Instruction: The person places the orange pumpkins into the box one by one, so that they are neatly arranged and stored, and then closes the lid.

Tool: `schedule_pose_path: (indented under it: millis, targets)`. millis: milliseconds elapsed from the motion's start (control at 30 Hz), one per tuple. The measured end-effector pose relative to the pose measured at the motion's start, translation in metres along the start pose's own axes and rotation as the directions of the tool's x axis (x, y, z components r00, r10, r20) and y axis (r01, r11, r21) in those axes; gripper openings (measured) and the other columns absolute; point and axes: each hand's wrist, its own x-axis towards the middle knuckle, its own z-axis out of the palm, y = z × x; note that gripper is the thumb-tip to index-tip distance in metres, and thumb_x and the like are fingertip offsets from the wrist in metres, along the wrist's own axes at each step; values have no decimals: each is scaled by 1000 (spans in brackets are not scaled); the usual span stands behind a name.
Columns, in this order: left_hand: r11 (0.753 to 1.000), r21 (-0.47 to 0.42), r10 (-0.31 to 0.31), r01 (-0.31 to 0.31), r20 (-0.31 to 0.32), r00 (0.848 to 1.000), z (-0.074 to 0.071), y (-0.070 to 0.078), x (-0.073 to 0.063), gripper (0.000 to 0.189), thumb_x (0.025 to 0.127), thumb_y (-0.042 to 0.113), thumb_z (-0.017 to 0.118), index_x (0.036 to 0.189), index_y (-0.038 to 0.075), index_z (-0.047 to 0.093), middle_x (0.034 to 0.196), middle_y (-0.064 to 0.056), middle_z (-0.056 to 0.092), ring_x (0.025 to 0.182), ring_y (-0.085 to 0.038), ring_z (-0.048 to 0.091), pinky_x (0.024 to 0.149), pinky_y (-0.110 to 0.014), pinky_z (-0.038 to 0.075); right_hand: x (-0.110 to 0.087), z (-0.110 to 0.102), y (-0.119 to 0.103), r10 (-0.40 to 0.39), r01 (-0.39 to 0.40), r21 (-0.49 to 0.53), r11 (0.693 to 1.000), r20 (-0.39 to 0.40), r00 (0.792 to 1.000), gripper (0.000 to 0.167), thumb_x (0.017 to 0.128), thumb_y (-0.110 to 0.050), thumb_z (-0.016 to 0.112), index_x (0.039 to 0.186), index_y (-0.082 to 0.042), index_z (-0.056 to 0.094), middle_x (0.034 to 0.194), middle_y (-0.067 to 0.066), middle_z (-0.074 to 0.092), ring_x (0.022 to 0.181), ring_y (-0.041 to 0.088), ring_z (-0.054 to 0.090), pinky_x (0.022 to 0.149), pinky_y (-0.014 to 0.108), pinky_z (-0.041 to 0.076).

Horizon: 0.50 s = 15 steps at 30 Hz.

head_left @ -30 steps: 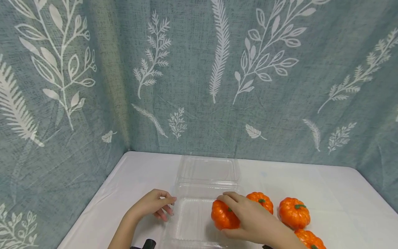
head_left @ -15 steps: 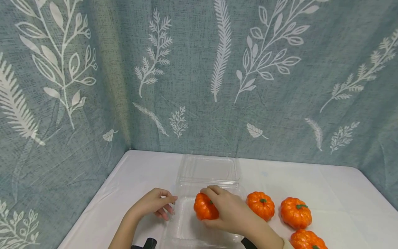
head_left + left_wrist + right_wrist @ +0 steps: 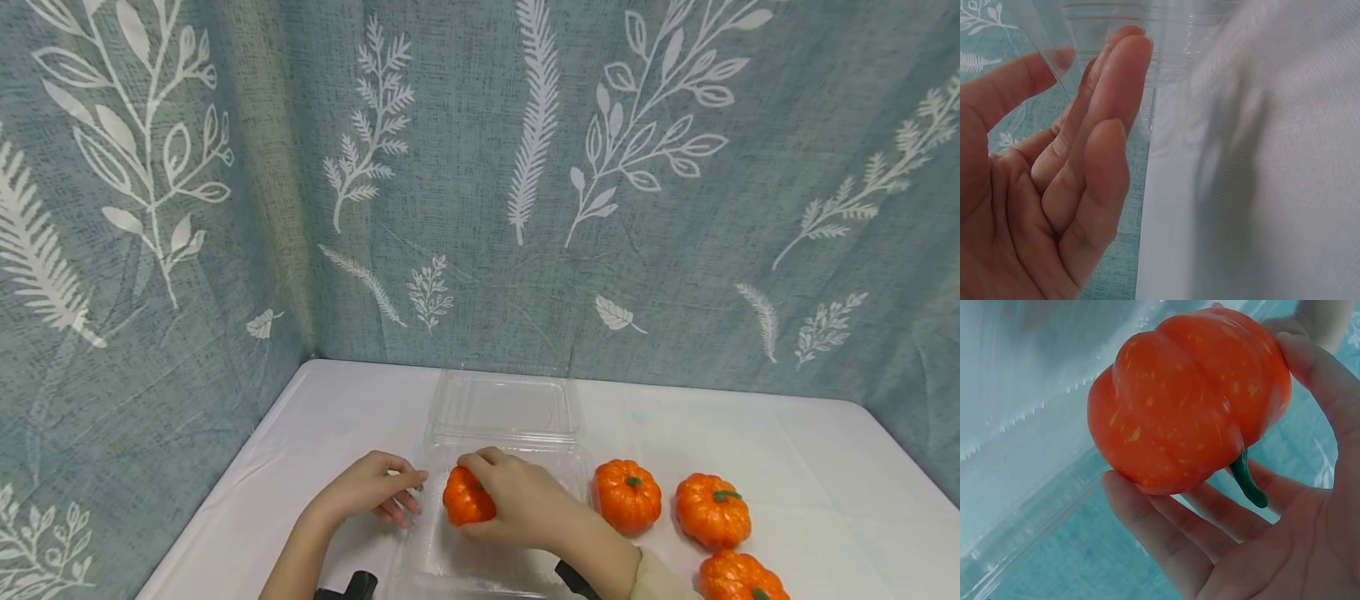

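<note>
My right hand [image 3: 513, 500] grips a small orange pumpkin [image 3: 467, 497] over the left part of the clear plastic container [image 3: 517, 562]. The right wrist view shows thumb and fingers around this pumpkin [image 3: 1185, 406], its green stem [image 3: 1249, 480] toward the palm. My left hand [image 3: 378, 486] is by the container's left rim, fingers loosely extended and holding nothing. In the left wrist view, the left thumb [image 3: 1025, 78] overlaps the clear plastic edge. Beyond the base lies the container's lid [image 3: 504, 404], folded back.
Right of the container sits another pumpkin [image 3: 627, 497], close to its side wall. Farther right are a second pumpkin [image 3: 711, 510] and, nearer the front, a third [image 3: 741, 578]. A white cloth covers the table [image 3: 817, 475]. Leaf-patterned curtains [image 3: 480, 183] hang behind and at the sides.
My right hand has carried the pumpkin leftward across the container, from its right part to its left part. The left hand has stayed nearly still by the rim.
</note>
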Motion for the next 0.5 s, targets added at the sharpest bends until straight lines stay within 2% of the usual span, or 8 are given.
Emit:
schedule_pose_path:
  millis: [267, 500]
  targets:
    - [1000, -1, 2, -2, 0, 1000, -1, -1, 0, 35, 91, 31, 55, 89, -3, 65, 70, -8, 69, 51, -13, 62, 50, -28, 51, 15, 4, 2, -30, 31, -83, 996, 12, 999, 57, 75, -41, 74, 120, -12, 54, 110, 7, 60, 88, 16, 60, 75, 30, 52]
    - [1000, 3, 16, -16, -1, 1000, -1, -1, 0, 34, 91, 31, 55, 88, -2, 64, 69, -8, 69, 51, -14, 62, 50, -28, 50, 24, 7, 3, -12, 17, -109, 994, 46, 999, 59, 74, -45, 73, 120, -12, 55, 108, 6, 61, 87, 16, 60, 76, 30, 52]
